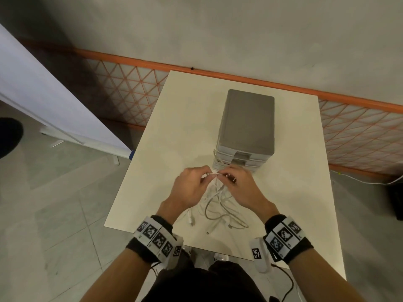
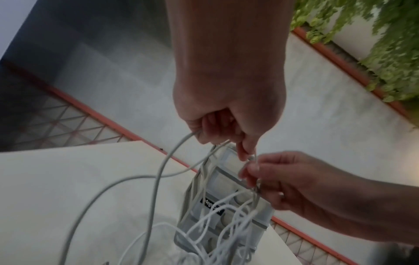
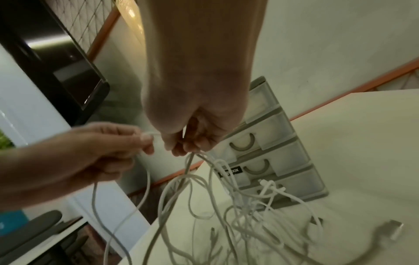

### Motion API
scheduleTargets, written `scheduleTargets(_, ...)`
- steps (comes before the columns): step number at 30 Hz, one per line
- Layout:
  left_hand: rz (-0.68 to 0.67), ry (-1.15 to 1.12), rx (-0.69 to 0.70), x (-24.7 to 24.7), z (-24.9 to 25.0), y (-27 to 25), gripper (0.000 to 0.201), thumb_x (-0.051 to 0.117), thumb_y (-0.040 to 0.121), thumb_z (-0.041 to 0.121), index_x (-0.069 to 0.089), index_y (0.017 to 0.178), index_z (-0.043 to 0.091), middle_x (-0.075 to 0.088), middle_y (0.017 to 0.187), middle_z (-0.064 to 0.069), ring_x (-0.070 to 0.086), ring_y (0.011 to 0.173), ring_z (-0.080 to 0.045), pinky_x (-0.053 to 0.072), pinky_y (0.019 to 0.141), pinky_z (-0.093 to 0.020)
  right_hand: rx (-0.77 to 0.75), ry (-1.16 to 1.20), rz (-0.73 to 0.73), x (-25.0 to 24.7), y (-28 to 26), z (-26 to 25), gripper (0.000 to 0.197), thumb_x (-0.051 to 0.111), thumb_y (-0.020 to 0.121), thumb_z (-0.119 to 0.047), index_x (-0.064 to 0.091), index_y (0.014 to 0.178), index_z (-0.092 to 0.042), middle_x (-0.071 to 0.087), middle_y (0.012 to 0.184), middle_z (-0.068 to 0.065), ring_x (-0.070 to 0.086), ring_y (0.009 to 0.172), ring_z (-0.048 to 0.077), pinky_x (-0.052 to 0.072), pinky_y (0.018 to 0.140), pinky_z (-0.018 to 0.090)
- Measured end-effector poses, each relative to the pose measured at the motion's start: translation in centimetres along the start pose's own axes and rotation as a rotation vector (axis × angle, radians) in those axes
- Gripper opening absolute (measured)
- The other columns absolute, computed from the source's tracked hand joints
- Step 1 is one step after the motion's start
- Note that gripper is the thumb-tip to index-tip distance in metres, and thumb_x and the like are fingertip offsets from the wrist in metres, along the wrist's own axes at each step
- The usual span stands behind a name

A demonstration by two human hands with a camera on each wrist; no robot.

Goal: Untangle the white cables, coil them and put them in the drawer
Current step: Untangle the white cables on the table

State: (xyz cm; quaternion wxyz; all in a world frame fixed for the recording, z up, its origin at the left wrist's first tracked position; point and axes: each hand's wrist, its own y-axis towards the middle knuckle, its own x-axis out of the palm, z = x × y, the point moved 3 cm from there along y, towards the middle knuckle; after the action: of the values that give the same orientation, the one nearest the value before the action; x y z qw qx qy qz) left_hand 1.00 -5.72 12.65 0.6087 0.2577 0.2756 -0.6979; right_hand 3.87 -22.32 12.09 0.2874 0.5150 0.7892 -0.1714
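A tangle of white cables point(image 1: 218, 205) hangs from both hands down to the white table point(image 1: 152, 171), with plug ends lying near the front edge. My left hand point(image 1: 192, 188) pinches a strand at its fingertips, and more cable runs through its curled fingers point(image 2: 211, 129). My right hand point(image 1: 242, 188) grips a bunch of strands point(image 3: 192, 157) just to the right, fingertips almost touching the left hand's. The grey drawer unit point(image 1: 247, 125) stands right behind the hands, its drawers point(image 3: 260, 143) closed.
The table's near edge point(image 1: 174, 238) is close to my body. An orange-framed mesh railing point(image 1: 130, 88) runs behind the table. A white board on a stand point(image 1: 54, 110) leans at the left. A dark screen point(image 3: 68, 71) shows in the right wrist view.
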Motion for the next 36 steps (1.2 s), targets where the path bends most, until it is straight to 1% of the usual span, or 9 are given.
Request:
scheduleTargets(5, 0.141, -0.309, 0.08, -2.8, 1.3, -1.2, 0.021, 0.059, 0.099, 0.03, 0.067, 0.084, 0.017, 0.053, 0.057, -0.004, 0.04, 0.049, -0.015, 0.037, 0.052, -0.034, 0.101, -0.145, -0.101, 0.9, -0.4, 2.0, 0.027, 0.055, 0.099, -0.015, 0.048, 0.073, -0.019, 0.047, 0.068, -0.012, 0.042, 0.064, 0.012, 0.03, 0.063, 0.026)
scheduleTargets(7, 0.171, -0.341, 0.073, -3.7, 1.3, -1.4, 0.02, 0.061, 0.098, 0.029, 0.072, 0.088, 0.015, 0.059, 0.062, -0.01, 0.045, 0.053, -0.027, 0.039, 0.054, -0.035, 0.132, -0.11, -0.101, 0.8, -0.4, 2.6, 0.029, 0.054, 0.1, -0.017, 0.051, 0.071, -0.014, 0.053, 0.067, -0.002, 0.043, 0.062, 0.015, 0.031, 0.06, 0.029)
scheduleTargets(14, 0.178, -0.187, -0.071, -4.1, -2.3, -2.6, 0.018, 0.063, 0.097, 0.028, 0.07, 0.083, 0.021, 0.052, 0.058, 0.009, 0.043, 0.055, -0.01, 0.037, 0.056, -0.028, 0.347, 0.287, 0.184, -1.9, 1.8, 2.7, 0.018, 0.062, 0.095, -0.012, 0.072, 0.083, -0.003, 0.071, 0.075, 0.01, 0.047, 0.037, 0.004, 0.042, 0.044, 0.02)
scheduleTargets(16, -0.002, 0.077, -0.2, -3.7, -3.2, -3.1, 0.011, 0.062, 0.096, 0.036, 0.071, 0.098, 0.032, 0.065, 0.074, 0.009, 0.063, 0.075, -0.017, 0.046, 0.064, -0.031, 0.33, 0.359, 0.223, -2.6, 2.6, 1.8, 0.012, 0.067, 0.091, -0.01, 0.073, 0.085, -0.001, 0.069, 0.07, 0.008, 0.05, 0.042, 0.005, 0.045, 0.049, 0.021)
scheduleTargets(18, -0.117, 0.204, -0.262, -3.4, -3.3, -3.7, 0.039, 0.064, 0.091, 0.048, 0.06, 0.129, 0.04, 0.072, 0.099, 0.004, 0.067, 0.097, -0.02, 0.053, 0.079, -0.034, 0.249, 0.281, 0.195, -2.7, 3.0, 0.6, 0.006, 0.07, 0.088, -0.01, 0.076, 0.087, -0.007, 0.068, 0.069, -0.008, 0.057, 0.054, 0.0, 0.046, 0.059, 0.014)
scheduleTargets(20, -0.053, 0.158, -0.199, -3.3, -2.1, -3.7, 0.057, 0.064, 0.086, 0.06, 0.051, 0.137, 0.04, 0.067, 0.089, 0.004, 0.063, 0.087, -0.018, 0.053, 0.077, -0.035, 0.15, 0.154, 0.125, -2.1, 3.1, -0.5, 0.006, 0.071, 0.087, -0.009, 0.077, 0.087, -0.009, 0.068, 0.074, -0.015, 0.061, 0.065, -0.005, 0.044, 0.065, 0.008)
scheduleTargets(25, 0.093, 0.066, -0.079, -2.3, 1.2, -1.4, 0.034, 0.048, 0.096, 0.058, 0.066, 0.111, 0.034, 0.052, 0.059, 0.01, 0.057, 0.066, -0.019, 0.045, 0.061, -0.031, -0.02, 0.038, 0.053, -0.9, 2.7, -1.9, 0.009, 0.071, 0.085, -0.006, 0.078, 0.089, -0.01, 0.073, 0.083, -0.003, 0.062, 0.077, 0.004, 0.044, 0.068, 0.009)
scheduleTargets(31, -0.018, -0.051, -0.119, -1.5, 1.3, -0.1, 0.024, 0.051, 0.098, 0.051, 0.061, 0.103, 0.031, 0.049, 0.061, 0.013, 0.048, 0.06, -0.006, 0.038, 0.06, -0.03, -0.02, 0.193, 0.018, -0.7, 2.2, -2.1, 0.024, 0.061, 0.09, 0.005, 0.075, 0.105, -0.008, 0.067, 0.092, -0.003, 0.067, 0.074, 0.01, 0.059, 0.066, 0.023)
scheduleTargets(36, 0.001, -0.028, -0.109, -1.4, 1.2, 0.0, 0.021, 0.051, 0.099, 0.045, 0.062, 0.097, 0.028, 0.055, 0.062, 0.009, 0.052, 0.063, -0.015, 0.036, 0.058, -0.03, 0.004, 0.292, 0.06, -0.8, 1.4, -1.8, 0.044, 0.065, 0.09, 0.0, 0.062, 0.129, -0.019, 0.071, 0.097, -0.002, 0.069, 0.087, 0.009, 0.057, 0.078, 0.02)
